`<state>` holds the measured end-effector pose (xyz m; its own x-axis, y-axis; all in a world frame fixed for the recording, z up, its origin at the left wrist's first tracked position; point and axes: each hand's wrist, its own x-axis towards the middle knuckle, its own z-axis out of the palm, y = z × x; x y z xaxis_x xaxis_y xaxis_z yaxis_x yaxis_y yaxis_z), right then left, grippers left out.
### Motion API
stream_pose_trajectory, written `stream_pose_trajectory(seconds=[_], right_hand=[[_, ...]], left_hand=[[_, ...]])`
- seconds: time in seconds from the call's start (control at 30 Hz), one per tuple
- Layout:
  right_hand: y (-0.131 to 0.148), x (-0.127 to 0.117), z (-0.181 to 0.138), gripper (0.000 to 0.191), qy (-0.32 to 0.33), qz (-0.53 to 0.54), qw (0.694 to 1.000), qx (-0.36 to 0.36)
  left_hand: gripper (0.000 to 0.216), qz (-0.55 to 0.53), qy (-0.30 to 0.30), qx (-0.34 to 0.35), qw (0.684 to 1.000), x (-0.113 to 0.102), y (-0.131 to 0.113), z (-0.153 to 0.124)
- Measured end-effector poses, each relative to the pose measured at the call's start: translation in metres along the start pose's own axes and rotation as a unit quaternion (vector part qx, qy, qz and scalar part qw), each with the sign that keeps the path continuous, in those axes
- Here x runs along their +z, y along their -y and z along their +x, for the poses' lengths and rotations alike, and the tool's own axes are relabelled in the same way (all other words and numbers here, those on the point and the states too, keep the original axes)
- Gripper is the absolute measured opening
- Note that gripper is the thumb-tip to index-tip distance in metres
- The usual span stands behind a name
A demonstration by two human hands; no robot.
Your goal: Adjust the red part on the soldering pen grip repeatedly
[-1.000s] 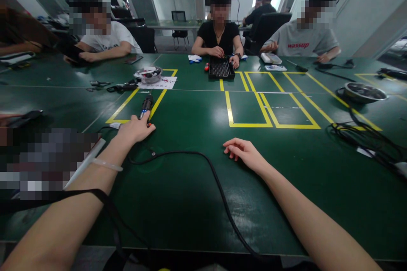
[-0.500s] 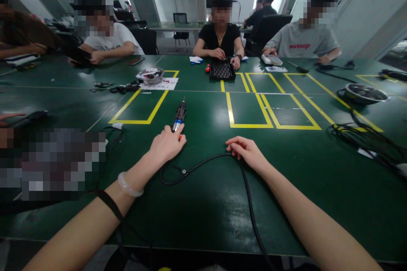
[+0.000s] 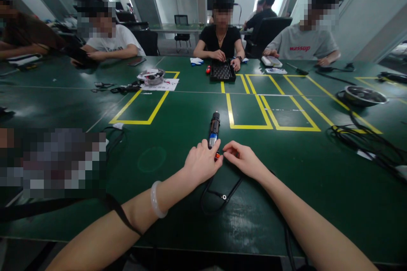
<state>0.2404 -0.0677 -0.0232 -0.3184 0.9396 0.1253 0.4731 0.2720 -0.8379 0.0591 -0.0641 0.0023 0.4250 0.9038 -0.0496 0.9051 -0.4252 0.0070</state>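
My left hand is closed around the rear of an electric screwdriver, which has a dark body, a silver-and-blue band and an orange part near my thumb. Its tip points away from me, across the green table. Close by on the right, my right hand has its fingers loosely bent, with a gap between thumb and index finger and nothing visible in it. Those fingertips come very near the screwdriver's orange end; contact is unclear. A black cord loops beneath both hands, partly hidden by my right forearm.
Yellow tape rectangles mark the table. Coiled black cables and a round metal dish are at right. A clear bowl stands far left. Across the table, a person handles a black tray.
My left hand has carried the screwdriver rightward and toward me, beside my right hand. The cord loop has shifted right and nearer. My right hand has moved only slightly.
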Motion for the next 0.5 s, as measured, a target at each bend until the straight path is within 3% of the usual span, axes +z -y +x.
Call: stream_pose_trajectory(seconds=[0.23, 0.4, 0.5], right_hand=[[0.006, 0.014, -0.003, 0.011, 0.006, 0.025, 0.998, 0.049], [0.001, 0.012, 0.0, 0.01, 0.041, 0.141, 0.988, 0.055], [-0.001, 0.003, 0.0, 0.014, 0.082, 0.195, 0.973, 0.095]], left_hand=[[0.07, -0.056, 0.031, 0.023, 0.998, -0.001, 0.003, -0.002], [0.086, -0.104, 0.067, 0.05, 0.991, -0.004, 0.019, 0.0], [0.089, -0.121, 0.085, 0.066, 0.987, -0.005, 0.026, 0.002]])
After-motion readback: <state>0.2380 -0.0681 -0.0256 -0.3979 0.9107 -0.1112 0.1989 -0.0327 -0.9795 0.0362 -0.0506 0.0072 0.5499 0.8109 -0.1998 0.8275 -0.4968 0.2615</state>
